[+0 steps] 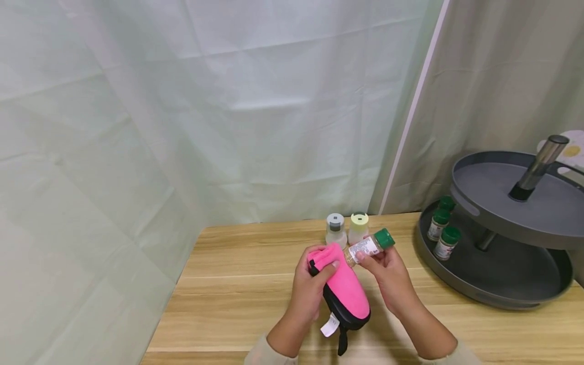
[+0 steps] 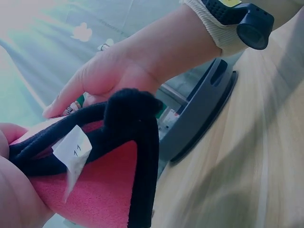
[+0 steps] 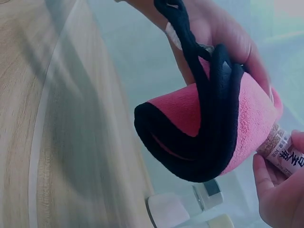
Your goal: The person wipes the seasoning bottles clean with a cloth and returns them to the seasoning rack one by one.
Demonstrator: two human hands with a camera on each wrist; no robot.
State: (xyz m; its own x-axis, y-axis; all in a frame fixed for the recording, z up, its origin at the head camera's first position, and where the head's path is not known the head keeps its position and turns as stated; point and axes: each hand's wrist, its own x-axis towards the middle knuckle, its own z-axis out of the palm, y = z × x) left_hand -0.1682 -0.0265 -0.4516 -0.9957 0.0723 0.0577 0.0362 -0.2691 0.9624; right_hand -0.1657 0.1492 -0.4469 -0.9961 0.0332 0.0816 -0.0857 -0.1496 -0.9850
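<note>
My left hand [image 1: 306, 288] grips a folded pink cloth [image 1: 350, 290] with black edging, its thumb lying across the top. A white tag [image 1: 329, 325] and a black loop [image 1: 342, 340] hang from the cloth's near end. In my right hand [image 1: 393, 278] is a small clear spice jar [image 1: 365, 250] with a green lid, a white label and pale grains inside, pinched between thumb and fingers. The jar is tilted, lid up to the right, and its base meets the cloth. The right wrist view shows the jar's label [image 3: 288, 154] right beside the pink fabric.
Behind the hands stand two clear shakers, one grey-topped [image 1: 335, 229] and one yellow-topped [image 1: 359, 223]. To the right is a dark grey two-tier turntable [image 1: 515, 276]. Several green-lidded jars [image 1: 446, 244] sit on its lower tier. A pale curtain [image 1: 283, 126] hangs behind the wooden table [image 1: 228, 284].
</note>
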